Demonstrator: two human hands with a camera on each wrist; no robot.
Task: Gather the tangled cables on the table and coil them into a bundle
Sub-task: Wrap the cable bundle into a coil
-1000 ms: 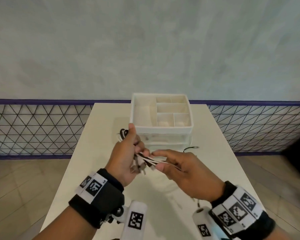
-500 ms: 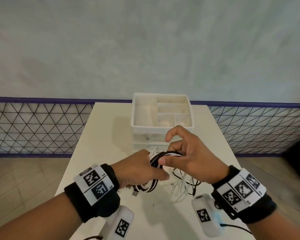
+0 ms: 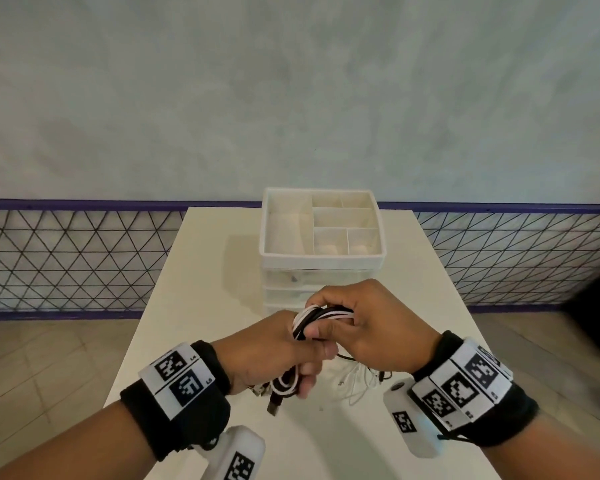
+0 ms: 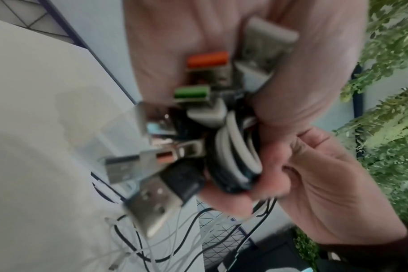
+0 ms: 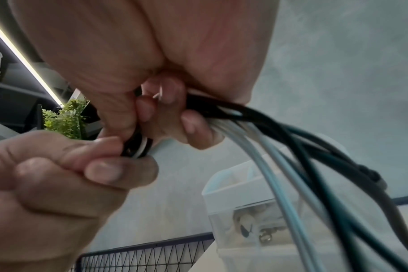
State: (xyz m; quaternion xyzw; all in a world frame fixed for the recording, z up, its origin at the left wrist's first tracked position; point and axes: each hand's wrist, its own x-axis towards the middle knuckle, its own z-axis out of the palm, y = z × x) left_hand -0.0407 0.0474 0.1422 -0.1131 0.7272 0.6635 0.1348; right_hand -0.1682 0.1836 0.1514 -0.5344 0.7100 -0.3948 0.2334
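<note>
A bundle of black and white cables [image 3: 317, 317] is held above the white table [image 3: 201, 306] between both hands. My left hand [image 3: 284, 355] grips the coiled part, with several USB plugs [image 4: 151, 200] sticking out below the fist. My right hand [image 3: 357, 323] curls its fingers around the same cables [image 5: 224, 112] just to the right, thumb pressed on the loops. In the left wrist view the coil [image 4: 233, 158] shows white and black turns between the fingers. Loose cable ends [image 3: 357, 382] trail down onto the table under the right hand.
A white drawer organiser [image 3: 321, 237] with open top compartments stands at the table's far middle, close behind the hands. A mesh fence [image 3: 66, 258] with a purple rail runs behind the table. Tiled floor lies on both sides.
The right hand has come down from above the bundle and closed its fingers on the cables beside the left hand. The cables have been wound tighter, with less slack hanging.
</note>
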